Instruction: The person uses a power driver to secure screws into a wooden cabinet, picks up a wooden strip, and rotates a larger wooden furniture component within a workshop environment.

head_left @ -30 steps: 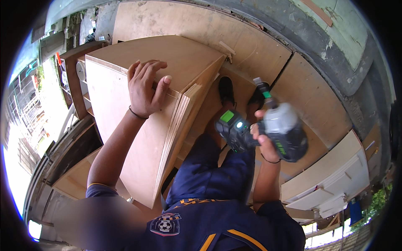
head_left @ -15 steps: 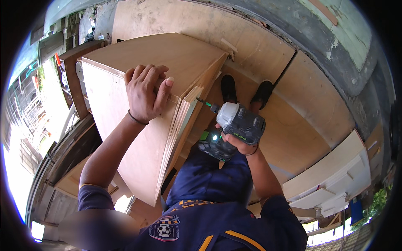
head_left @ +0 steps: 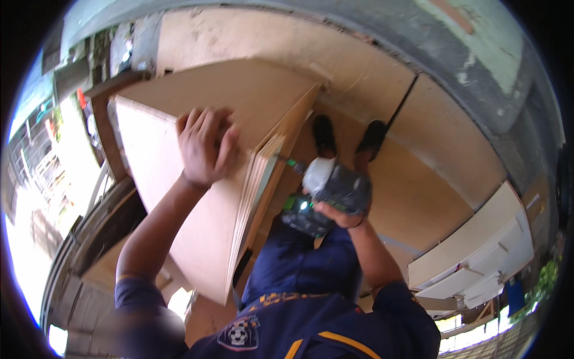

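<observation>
My left hand [head_left: 206,146] lies across the upper edge of a large plywood panel [head_left: 191,203], its fingers bent over the edge and the thumb apart from them. What is under the palm is hidden. In my right hand [head_left: 338,214] is a cordless drill [head_left: 335,182], gripped by the handle, with a small light shining near its battery base. Its bit [head_left: 286,160] points left at the layered edges [head_left: 258,179] of several panels; blur keeps me from telling whether the tip touches them. Behind the panel stretches a broad wooden top face [head_left: 233,84].
My feet [head_left: 372,137] stand on a plywood floor sheet [head_left: 412,185]. Pale boards [head_left: 478,251] lean together at the lower right. A brown wooden frame [head_left: 107,125] stands at the left. Grey concrete [head_left: 478,78] runs along the far right side.
The view has shifted slightly and blurred. The drill has moved a little down and left in the picture, still in my right hand. My left hand keeps its place on the panel's edge.
</observation>
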### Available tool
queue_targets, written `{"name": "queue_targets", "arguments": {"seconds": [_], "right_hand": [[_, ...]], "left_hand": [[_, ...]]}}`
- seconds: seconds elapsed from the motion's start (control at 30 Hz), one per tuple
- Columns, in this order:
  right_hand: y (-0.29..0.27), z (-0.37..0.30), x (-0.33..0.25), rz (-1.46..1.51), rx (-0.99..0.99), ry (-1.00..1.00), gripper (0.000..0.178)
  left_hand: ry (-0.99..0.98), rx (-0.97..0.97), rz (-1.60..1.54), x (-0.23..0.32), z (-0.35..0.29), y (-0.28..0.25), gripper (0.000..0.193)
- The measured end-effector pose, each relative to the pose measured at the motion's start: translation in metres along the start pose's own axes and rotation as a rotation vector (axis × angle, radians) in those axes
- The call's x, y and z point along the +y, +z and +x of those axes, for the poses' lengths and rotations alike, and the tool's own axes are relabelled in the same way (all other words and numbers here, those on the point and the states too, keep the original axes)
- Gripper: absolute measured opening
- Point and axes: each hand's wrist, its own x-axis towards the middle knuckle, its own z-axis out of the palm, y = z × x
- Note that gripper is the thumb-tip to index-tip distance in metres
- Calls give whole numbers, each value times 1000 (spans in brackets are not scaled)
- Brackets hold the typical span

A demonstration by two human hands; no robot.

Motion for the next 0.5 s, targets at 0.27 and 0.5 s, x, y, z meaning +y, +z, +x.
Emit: {"name": "queue_targets", "arguments": {"seconds": [0.27, 0.5], "right_hand": [[-56, 22, -32, -715, 342, -433, 38], [-130, 105, -122, -970, 771, -631, 40]], "left_hand": [[132, 5, -1, 1, -10, -5, 68], [152, -57, -38, 39, -15, 0, 56]]}}
